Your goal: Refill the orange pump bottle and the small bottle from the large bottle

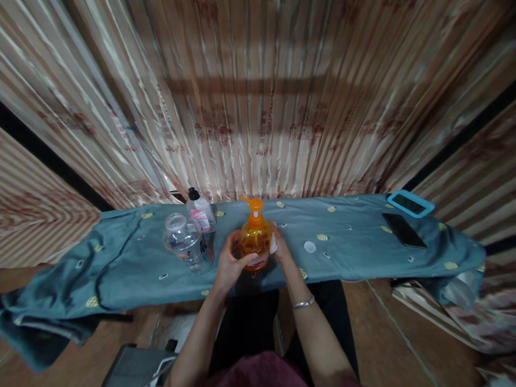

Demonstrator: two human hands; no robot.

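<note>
- Head view: the left hand (230,264) is wrapped around the orange bottle (255,243) and holds it upright on the table (133,279).
- The right hand (281,248) presses a white cloth (273,245) to the bottle's right side, fingers closed on it.
- The bottle stands at the middle of the table, near the front edge. Its pump top is on.
- It looks like the wiping is partly done. I cannot tell how clean the bottle is.
- Left of it stand a clear jar (186,248) and a small bottle (201,212) with a black cap. No hand is on them, so they may be left to do.
- A white cap (309,246) lies to the right.
- Two phones (404,230) lie far right.
</note>
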